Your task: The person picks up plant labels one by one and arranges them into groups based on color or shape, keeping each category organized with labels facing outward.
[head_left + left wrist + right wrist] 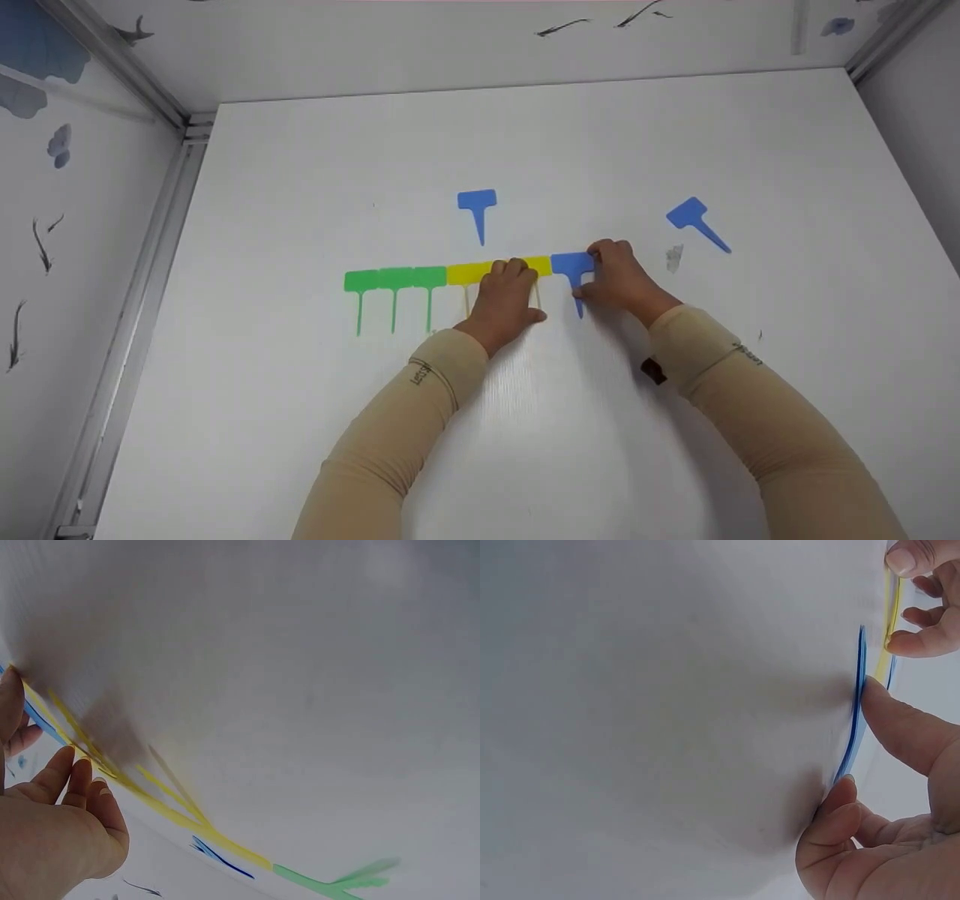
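Note:
A row of T-shaped plant labels lies on the white board, heads side by side. Three green plant labels (395, 278) form its left end, followed by yellow plant labels (466, 274) partly hidden by my left hand (504, 309). That hand's fingertips rest on the yellow heads, its thumb spread out to the right. At the right end is a blue plant label (573, 264), its head against the last yellow one. My right hand (624, 279) holds this blue label, thumb by the stem and fingers at the head's right edge.
One loose blue plant label (478, 201) lies above the row, stem pointing down. Another blue plant label (686, 213) lies tilted at the right, near a greyish smudge (674, 258). Patterned white panels (465, 45) border the white board (315, 172).

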{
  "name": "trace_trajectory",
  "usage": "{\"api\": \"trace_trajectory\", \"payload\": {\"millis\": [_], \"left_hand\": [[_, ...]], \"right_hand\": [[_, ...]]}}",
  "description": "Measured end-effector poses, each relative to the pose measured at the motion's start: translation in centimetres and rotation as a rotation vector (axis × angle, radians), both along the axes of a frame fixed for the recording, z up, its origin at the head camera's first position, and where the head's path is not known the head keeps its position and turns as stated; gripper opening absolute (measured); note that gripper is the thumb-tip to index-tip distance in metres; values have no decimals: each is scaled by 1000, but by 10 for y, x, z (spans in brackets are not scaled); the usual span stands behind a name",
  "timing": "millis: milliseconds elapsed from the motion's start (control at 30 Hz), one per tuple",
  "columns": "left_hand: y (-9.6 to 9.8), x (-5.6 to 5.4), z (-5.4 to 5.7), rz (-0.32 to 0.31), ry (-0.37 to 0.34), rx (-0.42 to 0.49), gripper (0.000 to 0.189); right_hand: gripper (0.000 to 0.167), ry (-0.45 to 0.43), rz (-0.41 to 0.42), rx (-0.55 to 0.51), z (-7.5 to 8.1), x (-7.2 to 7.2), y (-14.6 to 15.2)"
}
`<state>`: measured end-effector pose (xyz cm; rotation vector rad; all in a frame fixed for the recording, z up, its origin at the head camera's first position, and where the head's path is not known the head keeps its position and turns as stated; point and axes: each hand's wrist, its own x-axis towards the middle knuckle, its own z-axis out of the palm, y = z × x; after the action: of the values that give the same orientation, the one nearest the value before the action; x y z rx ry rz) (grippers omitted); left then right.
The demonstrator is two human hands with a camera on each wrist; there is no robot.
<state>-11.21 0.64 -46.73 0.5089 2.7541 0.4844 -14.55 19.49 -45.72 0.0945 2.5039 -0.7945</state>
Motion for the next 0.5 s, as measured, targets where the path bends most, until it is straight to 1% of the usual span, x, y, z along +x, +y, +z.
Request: {"api": "trace_trajectory", "payload": {"millis": [133, 300, 500], "left_hand": [[1, 0, 1, -2, 3, -9, 61], [0, 0, 1, -6, -2, 0, 61], [0, -1, 1, -5, -21, 0, 60]], "right_hand": [[71, 9, 10, 4, 0, 0, 1], [72, 18, 25, 15, 0, 0, 1], [75, 12, -4, 0, 0, 0, 2]]}}
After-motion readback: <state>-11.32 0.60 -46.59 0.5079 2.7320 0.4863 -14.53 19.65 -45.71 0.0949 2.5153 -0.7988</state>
